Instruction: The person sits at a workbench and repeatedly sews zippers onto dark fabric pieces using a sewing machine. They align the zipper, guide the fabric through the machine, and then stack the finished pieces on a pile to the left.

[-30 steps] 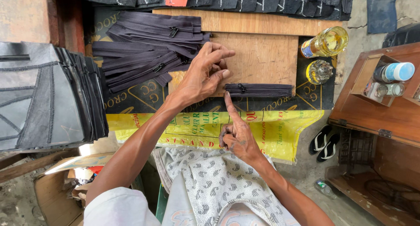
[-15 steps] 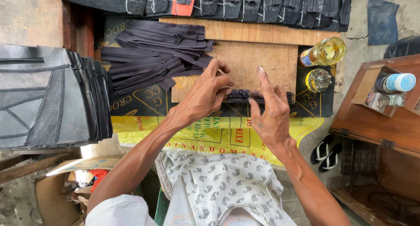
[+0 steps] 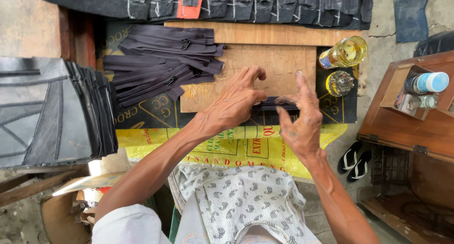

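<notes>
Head view: left hand (image 3: pixel 234 104) and right hand (image 3: pixel 300 123) both pinch one short black zipper strip (image 3: pixel 273 103), flat on the bare plywood board (image 3: pixel 279 67) topping the bench. Looks mid-batch: loose pile of black zippers (image 3: pixel 161 64) waits left of it; stacked black leather panels (image 3: pixel 52 111) further left. Two glass bottles of yellowish liquid (image 3: pixel 343 64) at the right; brown wooden box (image 3: pixel 406 116) beyond; concrete floor.
</notes>
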